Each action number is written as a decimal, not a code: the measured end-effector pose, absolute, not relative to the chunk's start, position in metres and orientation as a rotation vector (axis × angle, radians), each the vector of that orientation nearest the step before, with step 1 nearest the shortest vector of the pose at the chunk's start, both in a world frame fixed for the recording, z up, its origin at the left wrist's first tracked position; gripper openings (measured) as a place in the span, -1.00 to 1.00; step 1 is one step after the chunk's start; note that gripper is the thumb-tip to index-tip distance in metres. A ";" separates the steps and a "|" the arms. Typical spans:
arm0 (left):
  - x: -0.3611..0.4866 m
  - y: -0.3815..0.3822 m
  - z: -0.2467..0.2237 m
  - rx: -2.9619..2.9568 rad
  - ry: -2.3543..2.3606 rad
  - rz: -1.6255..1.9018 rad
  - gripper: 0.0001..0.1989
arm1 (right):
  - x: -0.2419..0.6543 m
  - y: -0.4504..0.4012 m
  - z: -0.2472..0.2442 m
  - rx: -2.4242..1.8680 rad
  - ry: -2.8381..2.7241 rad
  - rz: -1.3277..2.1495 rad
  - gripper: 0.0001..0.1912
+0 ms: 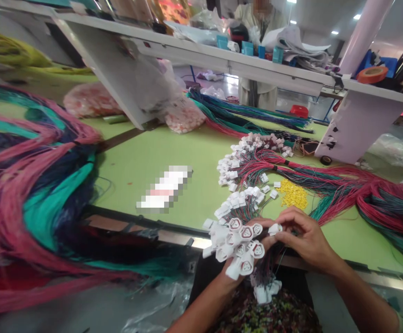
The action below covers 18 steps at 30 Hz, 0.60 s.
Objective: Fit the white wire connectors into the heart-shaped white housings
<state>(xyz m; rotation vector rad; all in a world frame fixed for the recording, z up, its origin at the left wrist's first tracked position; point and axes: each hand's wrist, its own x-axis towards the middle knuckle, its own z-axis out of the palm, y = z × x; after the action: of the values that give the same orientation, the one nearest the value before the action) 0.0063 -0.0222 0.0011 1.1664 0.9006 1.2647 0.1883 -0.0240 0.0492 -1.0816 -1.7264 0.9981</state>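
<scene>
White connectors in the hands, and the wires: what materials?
The connectors look like moulded plastic: opaque white, smooth, with a slight sheen and formed sockets; exact polymer unclear. The wires look plastic-insulated: thin, flexible, coloured, slightly glossy; no conductor shows.

Left hand [229, 277] mostly out of sight behind white plastic wire connectors [245, 233]
</scene>
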 end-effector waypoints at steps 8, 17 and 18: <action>0.006 -0.018 -0.009 0.913 0.744 1.348 -0.75 | 0.225 -0.085 0.022 -1.119 -2.555 0.854 -0.80; 0.008 -0.023 -0.008 0.948 0.795 1.073 -0.60 | 0.222 -0.078 0.034 -1.130 -2.400 0.759 -0.89; 0.007 -0.023 -0.006 0.980 0.800 1.063 -0.62 | 0.217 -0.069 0.045 -1.144 -2.252 0.680 -0.90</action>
<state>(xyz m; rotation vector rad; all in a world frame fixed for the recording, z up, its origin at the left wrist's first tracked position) 0.0071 -0.0234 -0.0063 0.9805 0.8002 1.0631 0.2170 -0.0694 0.0449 -1.1439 -2.2520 0.6798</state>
